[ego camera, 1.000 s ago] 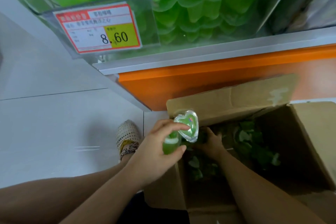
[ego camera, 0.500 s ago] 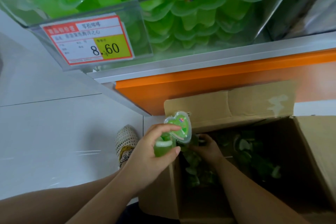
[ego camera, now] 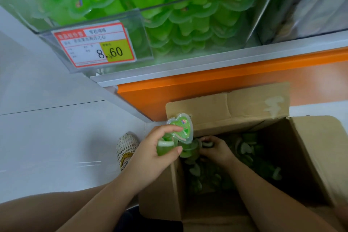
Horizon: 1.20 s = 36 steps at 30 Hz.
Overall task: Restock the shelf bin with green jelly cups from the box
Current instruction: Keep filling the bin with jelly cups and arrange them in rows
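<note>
Down low, the left hand [ego camera: 156, 156] clutches two green jelly cups [ego camera: 181, 128] above the cardboard box's [ego camera: 310, 147] left edge. The right hand [ego camera: 216, 149] is inside the box, fingers curled round a loose cup [ego camera: 207, 144]. Overhead, the shelf bin [ego camera: 250, 30] sits heaped with cups, a price tag [ego camera: 96, 45] on its front.

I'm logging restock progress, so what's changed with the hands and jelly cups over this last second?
Almost nothing moved. The left hand keeps its grip on the green jelly cups at the box edge; the right hand stays inside, fingers curled among cups.
</note>
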### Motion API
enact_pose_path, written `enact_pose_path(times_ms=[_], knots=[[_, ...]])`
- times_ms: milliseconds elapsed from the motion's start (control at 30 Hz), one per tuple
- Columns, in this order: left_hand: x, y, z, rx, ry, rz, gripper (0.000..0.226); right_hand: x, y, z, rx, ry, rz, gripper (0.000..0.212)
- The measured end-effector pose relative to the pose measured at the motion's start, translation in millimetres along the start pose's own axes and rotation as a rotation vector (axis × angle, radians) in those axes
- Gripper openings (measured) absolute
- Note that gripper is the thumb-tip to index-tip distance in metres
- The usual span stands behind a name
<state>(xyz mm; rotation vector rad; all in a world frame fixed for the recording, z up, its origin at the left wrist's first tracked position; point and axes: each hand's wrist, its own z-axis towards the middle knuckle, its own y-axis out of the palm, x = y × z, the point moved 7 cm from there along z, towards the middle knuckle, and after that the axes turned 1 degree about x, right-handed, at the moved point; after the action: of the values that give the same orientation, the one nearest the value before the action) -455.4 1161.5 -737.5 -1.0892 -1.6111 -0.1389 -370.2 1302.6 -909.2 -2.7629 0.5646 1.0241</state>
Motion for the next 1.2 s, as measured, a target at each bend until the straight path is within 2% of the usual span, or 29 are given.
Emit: enact_pose_path(times_ms=[267,433,667,867,1033,1200], knots=[[22,0,-13,0.011,0.096,0.083,0.041,-42,-40,-76,-0.026,-0.082,-0.053,0.020],[67,-3,-36,-0.015,0.211,0.110,0.036,-98,-50,-141,-0.028,-0.276,-0.091,0.021],[144,-35,-79,0.102,0.471,0.079,0.036,-195,-52,-240,0.037,-0.650,-0.082,0.025],[207,-80,-104,0.197,0.628,0.024,0.035,-270,-48,-306,0.072,-0.883,-0.014,0.026],[251,-124,-92,0.337,0.700,0.207,0.039,-330,-45,-328,0.247,-1.091,0.018,0.028],[270,-155,-54,0.470,0.676,0.363,0.035,-371,-45,-311,0.473,-1.130,-0.056,0.025]])
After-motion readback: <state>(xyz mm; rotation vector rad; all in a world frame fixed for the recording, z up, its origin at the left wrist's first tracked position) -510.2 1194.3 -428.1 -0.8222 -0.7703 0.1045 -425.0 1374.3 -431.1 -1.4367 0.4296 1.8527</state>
